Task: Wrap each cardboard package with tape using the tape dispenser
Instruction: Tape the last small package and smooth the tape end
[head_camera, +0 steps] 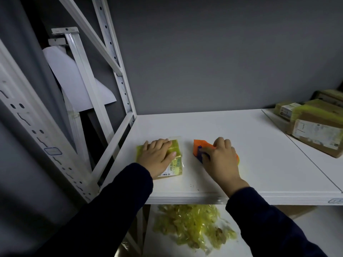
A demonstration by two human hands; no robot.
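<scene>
Left hand [157, 157] lies flat, fingers straight, pressing down on a small cardboard package [176, 166] wrapped in yellow tape, at the near left of the white shelf [259, 156]. Right hand [221, 161] is curled round the orange tape dispenser [201, 145], which rests on the shelf just right of the package, apart from it. Shelf front edge runs close under both wrists. Bare surface extends far and right, up to stacked taped boxes [315, 127] at the far right.
</scene>
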